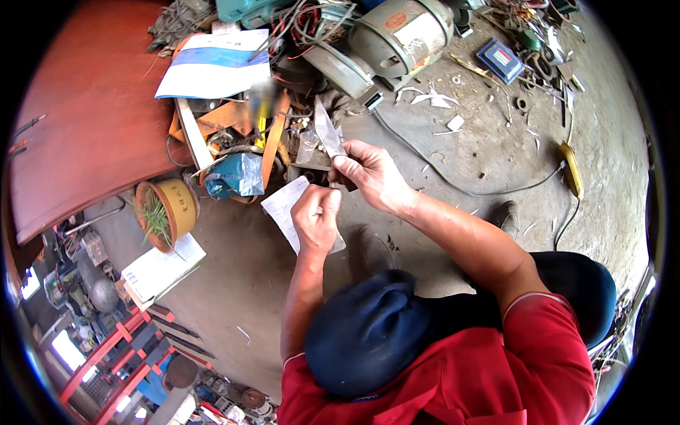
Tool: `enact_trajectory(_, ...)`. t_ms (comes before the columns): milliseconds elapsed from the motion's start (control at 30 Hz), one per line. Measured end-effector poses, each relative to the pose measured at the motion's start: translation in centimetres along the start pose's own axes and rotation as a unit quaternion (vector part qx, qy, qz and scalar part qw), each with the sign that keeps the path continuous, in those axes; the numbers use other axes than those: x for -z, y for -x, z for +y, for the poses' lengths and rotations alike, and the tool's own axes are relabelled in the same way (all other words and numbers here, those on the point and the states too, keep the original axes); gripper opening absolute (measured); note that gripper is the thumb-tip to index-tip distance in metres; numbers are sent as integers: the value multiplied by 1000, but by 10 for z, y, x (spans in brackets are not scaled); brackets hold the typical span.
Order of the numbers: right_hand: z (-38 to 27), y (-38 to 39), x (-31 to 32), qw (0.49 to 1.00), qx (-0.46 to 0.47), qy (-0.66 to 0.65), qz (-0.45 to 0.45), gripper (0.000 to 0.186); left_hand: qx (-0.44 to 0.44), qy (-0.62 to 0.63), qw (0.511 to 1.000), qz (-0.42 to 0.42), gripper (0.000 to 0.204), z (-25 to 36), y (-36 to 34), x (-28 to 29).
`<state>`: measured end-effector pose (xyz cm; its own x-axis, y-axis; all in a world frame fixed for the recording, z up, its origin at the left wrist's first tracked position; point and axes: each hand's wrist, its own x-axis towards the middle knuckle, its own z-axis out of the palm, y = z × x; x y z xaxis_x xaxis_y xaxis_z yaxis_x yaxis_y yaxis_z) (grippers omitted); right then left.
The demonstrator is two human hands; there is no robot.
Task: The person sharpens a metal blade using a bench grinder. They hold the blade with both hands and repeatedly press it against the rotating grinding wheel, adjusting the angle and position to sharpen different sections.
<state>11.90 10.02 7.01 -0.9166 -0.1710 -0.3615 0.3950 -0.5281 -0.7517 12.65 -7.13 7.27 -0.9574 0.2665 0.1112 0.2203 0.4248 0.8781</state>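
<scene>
My right hand [374, 176] is closed around what looks like a knife, its pale, pointed blade [327, 129] slanting up and away to the left. The handle is mostly hidden by my fingers. Just below and to the left, my left hand [315, 218] is closed in a fist, thumb over the fingers. Whatever lies inside it is hidden, and its knuckles come close to the right hand. Behind the left hand is a white sheet of paper with faint writing [283, 205], partly covered by that hand and wrist.
A grey motor-like machine [402, 39] stands ahead, its cable running to a yellow tool [571, 170]. To the left are an orange-framed box of clutter [273, 145], a potted plant [177, 205] and a red tabletop [92, 113]. A blue box [501, 61] lies among floor scraps.
</scene>
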Motion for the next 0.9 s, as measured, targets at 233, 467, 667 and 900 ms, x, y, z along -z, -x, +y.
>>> enact_trajectory(233,-12,11,-14,984,-96,-90,-120,32,126,368,921,-8,36,14,-18,30)
enact_trajectory(467,-16,17,-21,985,-112,-9,-129,33,120,361,925,5,33,20,-18,29)
enact_trajectory(667,-18,17,-19,980,-135,-23,-147,34,148,417,897,-5,39,11,-14,30)
enact_trajectory(900,-18,16,-18,953,-200,-166,-154,31,147,397,906,10,26,16,-19,31)
